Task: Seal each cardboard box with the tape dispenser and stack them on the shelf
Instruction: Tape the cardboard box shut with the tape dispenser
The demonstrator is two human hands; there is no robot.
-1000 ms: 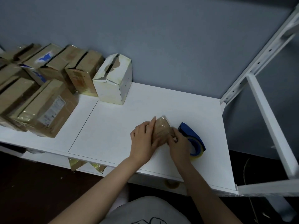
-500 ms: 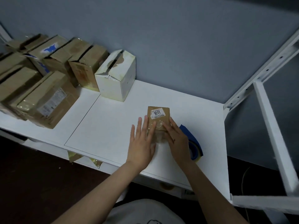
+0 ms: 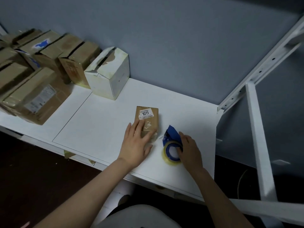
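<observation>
The shelf [image 3: 107,129] runs left to right in front of the person. A crowd of boxes [image 3: 37,97] sits at its far left, well apart from the work. The box [image 3: 153,124] being sealed lies flat near the front middle, its long axis pointing away toward the wall. The left hand [image 3: 135,145] lies on its near end, fingers straight, pressing it down. The dispenser [image 3: 171,137] sits just beside the box on the right, not touching it, blue end toward the wall and roll toward the person. The right hand [image 3: 190,150] is the nearer one, and its fingers curl round the roll. The next move is probably a short carry leftward onto the box. The box is brown, glossy with clear tape at its near end. A white label [image 3: 145,114] at the far end reads 1011.
</observation>
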